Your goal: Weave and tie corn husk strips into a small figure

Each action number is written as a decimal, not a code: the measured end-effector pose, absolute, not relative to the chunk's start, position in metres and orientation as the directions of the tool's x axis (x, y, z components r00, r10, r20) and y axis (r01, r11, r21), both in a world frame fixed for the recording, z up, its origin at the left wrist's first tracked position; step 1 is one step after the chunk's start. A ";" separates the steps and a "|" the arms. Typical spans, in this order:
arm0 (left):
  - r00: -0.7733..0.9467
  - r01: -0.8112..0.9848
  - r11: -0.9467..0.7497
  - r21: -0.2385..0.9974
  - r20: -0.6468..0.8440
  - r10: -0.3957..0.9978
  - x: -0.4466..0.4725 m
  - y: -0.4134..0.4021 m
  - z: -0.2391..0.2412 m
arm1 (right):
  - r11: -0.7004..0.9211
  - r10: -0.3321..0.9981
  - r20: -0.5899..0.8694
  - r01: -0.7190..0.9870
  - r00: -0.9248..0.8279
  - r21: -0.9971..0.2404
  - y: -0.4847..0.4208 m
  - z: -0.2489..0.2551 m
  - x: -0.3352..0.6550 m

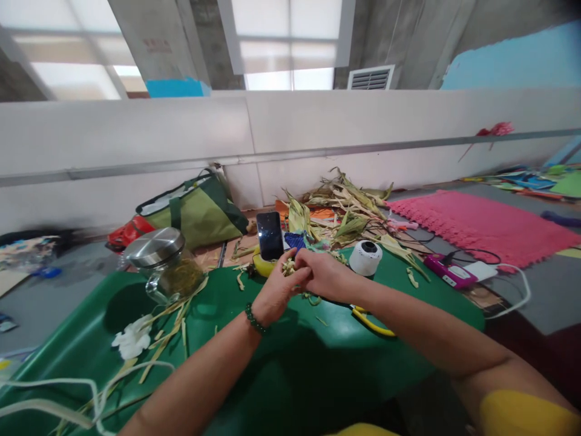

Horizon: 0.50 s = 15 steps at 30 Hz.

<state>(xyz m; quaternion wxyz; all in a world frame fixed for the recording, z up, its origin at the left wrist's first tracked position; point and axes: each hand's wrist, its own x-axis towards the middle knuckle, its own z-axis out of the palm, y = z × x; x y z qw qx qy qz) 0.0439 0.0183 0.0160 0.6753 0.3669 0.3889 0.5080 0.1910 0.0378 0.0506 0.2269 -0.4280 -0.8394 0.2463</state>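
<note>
My left hand, with a green bead bracelet at its wrist, and my right hand meet above the green table. Between their closed fingers sits a small pale green-yellow bundle of corn husk, partly hidden by the fingers. Both hands grip it. Just beyond them a dark-screened phone leans upright by a yellow object. To the right of my right hand stands a white spool of thread. Scissors with yellow handles lie below my right forearm.
A glass jar with a metal lid stands left. Crumpled tissue, husk strips and a white cable lie near it. Behind are a green bag and heaped corn husks. A magenta device is right.
</note>
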 end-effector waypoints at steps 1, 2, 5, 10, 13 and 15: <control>0.198 -0.417 0.210 0.884 -0.136 0.971 0.044 0.020 0.016 | 0.518 0.806 0.170 0.538 -0.567 -0.665 0.043 0.051 0.190; 0.197 -0.430 0.208 0.878 -0.134 0.971 0.043 0.023 0.015 | 0.509 0.794 0.169 0.487 -0.584 -0.710 0.051 0.052 0.191; 0.087 -0.466 0.218 0.858 -0.201 0.976 0.029 0.033 0.013 | 0.448 0.868 0.166 0.595 -0.468 -0.667 0.079 0.046 0.204; -0.023 -0.539 0.219 0.814 -0.274 0.961 0.009 0.044 0.004 | 0.458 0.867 -0.102 0.861 -0.488 -0.222 0.101 -0.001 0.207; 0.022 -0.536 0.243 0.809 -0.274 0.961 0.009 0.043 0.001 | 0.465 0.860 -0.115 0.856 -0.497 -0.224 0.104 -0.020 0.205; 0.048 -0.522 0.260 0.813 -0.276 0.960 0.010 0.041 0.001 | 0.466 0.856 -0.123 0.853 -0.501 -0.233 0.106 -0.020 0.209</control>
